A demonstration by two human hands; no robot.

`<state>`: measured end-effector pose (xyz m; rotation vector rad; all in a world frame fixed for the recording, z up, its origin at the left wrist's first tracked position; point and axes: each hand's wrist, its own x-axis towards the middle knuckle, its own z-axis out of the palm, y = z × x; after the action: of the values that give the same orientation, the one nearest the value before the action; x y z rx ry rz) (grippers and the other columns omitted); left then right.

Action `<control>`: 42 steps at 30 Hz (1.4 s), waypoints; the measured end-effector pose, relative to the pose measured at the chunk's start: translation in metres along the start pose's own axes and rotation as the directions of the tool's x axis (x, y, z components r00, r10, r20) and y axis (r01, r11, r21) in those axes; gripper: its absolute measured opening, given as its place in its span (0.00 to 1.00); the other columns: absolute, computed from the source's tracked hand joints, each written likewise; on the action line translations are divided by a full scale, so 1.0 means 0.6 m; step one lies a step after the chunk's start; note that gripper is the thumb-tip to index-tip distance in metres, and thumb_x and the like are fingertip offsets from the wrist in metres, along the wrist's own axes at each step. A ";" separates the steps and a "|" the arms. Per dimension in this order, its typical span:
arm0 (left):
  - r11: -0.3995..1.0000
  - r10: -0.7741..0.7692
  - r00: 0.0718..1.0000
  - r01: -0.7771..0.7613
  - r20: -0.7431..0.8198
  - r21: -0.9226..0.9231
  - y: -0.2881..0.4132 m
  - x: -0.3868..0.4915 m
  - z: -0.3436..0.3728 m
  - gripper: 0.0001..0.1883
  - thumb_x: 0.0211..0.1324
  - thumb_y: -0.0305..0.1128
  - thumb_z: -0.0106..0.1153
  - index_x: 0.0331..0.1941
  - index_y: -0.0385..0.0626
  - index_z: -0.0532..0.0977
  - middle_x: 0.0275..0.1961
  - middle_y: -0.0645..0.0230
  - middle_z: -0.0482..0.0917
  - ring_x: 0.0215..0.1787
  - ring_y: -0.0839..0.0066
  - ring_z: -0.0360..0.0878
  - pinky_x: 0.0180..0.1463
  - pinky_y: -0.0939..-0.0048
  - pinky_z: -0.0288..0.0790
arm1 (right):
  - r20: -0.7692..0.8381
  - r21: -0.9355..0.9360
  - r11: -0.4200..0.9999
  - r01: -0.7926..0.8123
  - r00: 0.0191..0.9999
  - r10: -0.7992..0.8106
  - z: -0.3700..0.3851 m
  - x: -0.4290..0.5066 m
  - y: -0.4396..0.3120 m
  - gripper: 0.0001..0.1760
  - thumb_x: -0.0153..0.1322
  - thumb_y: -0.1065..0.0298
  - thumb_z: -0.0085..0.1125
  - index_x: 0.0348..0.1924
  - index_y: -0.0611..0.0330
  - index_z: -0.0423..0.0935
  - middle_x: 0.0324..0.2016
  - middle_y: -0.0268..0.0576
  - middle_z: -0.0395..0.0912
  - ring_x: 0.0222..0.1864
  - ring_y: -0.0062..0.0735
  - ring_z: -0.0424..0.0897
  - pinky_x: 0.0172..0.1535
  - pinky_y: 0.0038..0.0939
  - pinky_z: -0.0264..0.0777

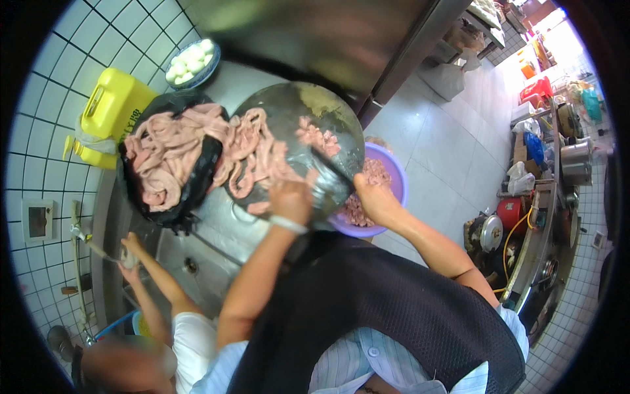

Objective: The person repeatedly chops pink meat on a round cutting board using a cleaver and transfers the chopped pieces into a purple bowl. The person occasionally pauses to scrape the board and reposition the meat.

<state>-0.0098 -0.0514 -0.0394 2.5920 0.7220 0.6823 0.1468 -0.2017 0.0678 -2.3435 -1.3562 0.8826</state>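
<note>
My right hand (pixel 376 199) grips the handle of a cleaver (pixel 330 167), its blade over a round chopping board (pixel 275 96). Blurred, my left hand (pixel 291 201) presses on long strips of pale pink raw offal, likely intestine (pixel 251 147), on the board. These strips run on into a heap of the same offal (pixel 170 147) in a black plastic bag (pixel 209 170). Small cut pieces (pixel 317 137) lie near the board's far side. Below the board's right edge, a purple basin (pixel 401 172) holds many more cut pieces (pixel 376 172).
Another person's hands (pixel 130 256) hold a pale item at the sink (pixel 197 276) on the left. A yellow jug (pixel 113 103) and a bowl of whitish, egg-like items (pixel 192 61) stand by the tiled wall. A stove counter with pots (pixel 492 234) lines the right side.
</note>
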 end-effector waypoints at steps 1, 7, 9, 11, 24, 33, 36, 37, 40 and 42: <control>0.999 0.030 0.999 -0.030 -0.034 -0.011 0.001 0.006 0.004 0.04 0.45 0.33 0.62 0.23 0.48 0.79 0.27 0.64 0.81 0.33 0.63 0.79 0.41 0.55 0.67 | -0.036 -0.016 0.999 -0.039 0.999 0.039 0.000 0.003 0.000 0.07 0.71 0.76 0.40 0.42 0.63 0.56 0.25 0.67 0.76 0.31 0.68 0.78 0.33 0.57 0.69; 0.998 0.066 0.996 -0.065 -0.061 0.018 0.014 0.026 0.011 0.04 0.45 0.32 0.64 0.23 0.47 0.80 0.28 0.64 0.81 0.35 0.62 0.79 0.45 0.53 0.67 | 0.039 -0.031 0.999 -0.042 0.998 0.043 -0.003 -0.005 -0.009 0.08 0.75 0.66 0.38 0.39 0.62 0.63 0.30 0.50 0.84 0.30 0.42 0.85 0.36 0.40 0.78; 0.998 0.062 0.996 -0.062 -0.058 -0.006 0.016 0.022 0.005 0.04 0.45 0.32 0.64 0.23 0.47 0.80 0.27 0.64 0.81 0.36 0.62 0.78 0.49 0.51 0.66 | -0.078 -0.137 0.991 -0.006 0.997 -0.005 -0.003 -0.008 -0.012 0.08 0.75 0.66 0.38 0.40 0.62 0.63 0.31 0.49 0.85 0.31 0.40 0.85 0.36 0.39 0.78; 0.994 0.032 0.992 -0.045 -0.124 -0.104 0.015 0.019 0.003 0.04 0.46 0.33 0.63 0.23 0.47 0.80 0.27 0.64 0.80 0.37 0.62 0.78 0.53 0.50 0.64 | -0.015 0.021 1.000 0.009 1.000 -0.009 -0.003 -0.008 -0.012 0.06 0.72 0.73 0.41 0.40 0.64 0.59 0.25 0.61 0.78 0.30 0.58 0.80 0.33 0.50 0.72; 0.994 0.018 0.990 -0.033 -0.139 -0.104 0.016 0.005 0.006 0.02 0.41 0.31 0.62 0.20 0.49 0.78 0.26 0.67 0.80 0.34 0.63 0.76 0.41 0.54 0.63 | -0.032 0.060 0.992 0.108 0.994 -0.107 0.008 -0.029 -0.010 0.11 0.67 0.80 0.45 0.41 0.67 0.58 0.22 0.65 0.75 0.28 0.66 0.78 0.30 0.55 0.69; 0.977 -0.096 0.994 0.085 -0.045 -0.194 -0.055 -0.056 -0.046 0.10 0.40 0.26 0.60 0.31 0.49 0.82 0.34 0.67 0.83 0.39 0.64 0.80 0.46 0.58 0.69 | 0.008 -0.067 0.979 0.192 0.981 -0.192 0.023 -0.045 0.043 0.10 0.71 0.74 0.49 0.39 0.65 0.58 0.22 0.65 0.75 0.27 0.66 0.77 0.29 0.54 0.68; 0.994 -0.034 0.999 0.030 -0.040 -0.105 -0.071 -0.058 -0.061 0.12 0.41 0.25 0.59 0.33 0.52 0.82 0.35 0.68 0.83 0.39 0.65 0.79 0.44 0.60 0.71 | 0.065 -0.035 0.985 0.170 0.984 -0.168 0.039 -0.040 0.060 0.10 0.72 0.73 0.50 0.38 0.65 0.58 0.23 0.66 0.75 0.28 0.67 0.77 0.29 0.55 0.68; 0.984 -0.073 0.997 0.068 -0.023 -0.167 -0.064 -0.050 -0.062 0.12 0.41 0.24 0.59 0.33 0.53 0.82 0.35 0.68 0.83 0.39 0.64 0.79 0.44 0.60 0.71 | -0.004 -0.027 0.988 0.153 0.988 -0.153 0.045 -0.031 0.066 0.10 0.72 0.72 0.50 0.39 0.65 0.58 0.23 0.67 0.75 0.29 0.68 0.77 0.30 0.56 0.68; 0.982 -0.018 0.991 -0.008 -0.135 -0.190 -0.002 -0.018 -0.062 0.11 0.44 0.24 0.56 0.31 0.53 0.81 0.32 0.65 0.82 0.37 0.62 0.79 0.43 0.60 0.72 | -0.148 -0.024 0.999 0.045 0.988 -0.048 0.055 0.002 0.091 0.11 0.72 0.72 0.52 0.39 0.66 0.59 0.23 0.69 0.75 0.30 0.68 0.78 0.31 0.57 0.68; 0.978 -0.106 0.993 0.094 -0.056 -0.188 0.051 0.004 -0.070 0.09 0.47 0.24 0.55 0.31 0.52 0.80 0.31 0.61 0.81 0.36 0.60 0.79 0.42 0.58 0.72 | -0.154 -0.049 0.998 0.037 0.987 -0.044 0.059 0.019 0.106 0.10 0.71 0.72 0.53 0.38 0.67 0.62 0.24 0.68 0.76 0.30 0.67 0.79 0.32 0.55 0.68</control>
<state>-0.0186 -0.0658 0.0100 2.3582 0.7651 0.7677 0.1714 -0.2266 0.0028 -2.3552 -1.3685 0.6484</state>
